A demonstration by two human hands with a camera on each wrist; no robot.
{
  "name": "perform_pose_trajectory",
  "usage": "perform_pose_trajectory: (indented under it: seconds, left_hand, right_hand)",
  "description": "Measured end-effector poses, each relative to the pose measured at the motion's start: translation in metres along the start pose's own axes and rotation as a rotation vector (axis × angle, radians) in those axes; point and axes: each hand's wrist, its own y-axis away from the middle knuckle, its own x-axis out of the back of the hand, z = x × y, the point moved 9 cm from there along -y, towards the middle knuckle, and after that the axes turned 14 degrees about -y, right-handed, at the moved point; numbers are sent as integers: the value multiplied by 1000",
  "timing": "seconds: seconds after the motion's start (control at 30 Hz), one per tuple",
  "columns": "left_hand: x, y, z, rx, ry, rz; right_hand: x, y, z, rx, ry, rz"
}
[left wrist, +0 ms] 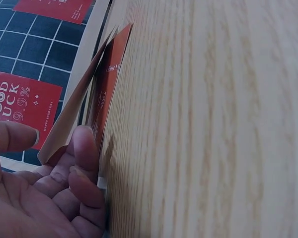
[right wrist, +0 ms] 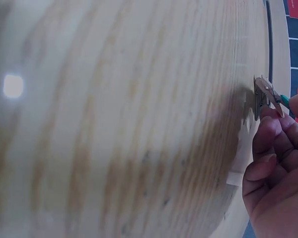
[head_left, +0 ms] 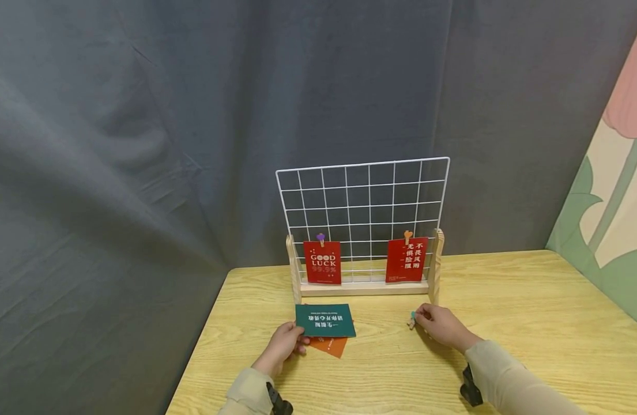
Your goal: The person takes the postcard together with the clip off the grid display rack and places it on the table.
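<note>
My left hand (head_left: 283,347) pinches the near left corner of a dark green card (head_left: 325,320) printed with white characters. Under it an orange card (head_left: 330,346) lies on the table, partly hidden. In the left wrist view, the green card's pale underside (left wrist: 72,116) tilts up from the orange card. On the right, my right hand (head_left: 443,325) pinches a small wooden clothespin (head_left: 411,321) with a teal ornament, low over the tabletop. The right wrist view shows the clothespin (right wrist: 269,95) between thumb and fingers, with something dark just behind it.
A white wire grid (head_left: 357,202) stands in a wooden base (head_left: 365,288) behind the hands. Clipped to it are a red GOOD LUCK card (head_left: 323,264) under a purple clothespin (head_left: 321,239) and another red card (head_left: 405,260) under an orange clothespin (head_left: 408,236).
</note>
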Motion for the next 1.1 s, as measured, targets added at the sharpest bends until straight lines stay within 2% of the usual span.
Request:
perform_pose_trajectory:
  seconds: [0.33,0.6,0.83,1.1]
  left_hand:
    - [2,1,-4,42,-38,-8]
    - [5,5,0,24,-92,-9]
    - [5,7,-2,29,-108,-21]
    - [11,11,1,15,-195,-25]
  right_hand:
    - [2,5,0,28,18,1]
    - [7,7,-2,-5,21,10]
    - [8,9,0,-24,27,5]
    - [11,10,1,-35,53,-18]
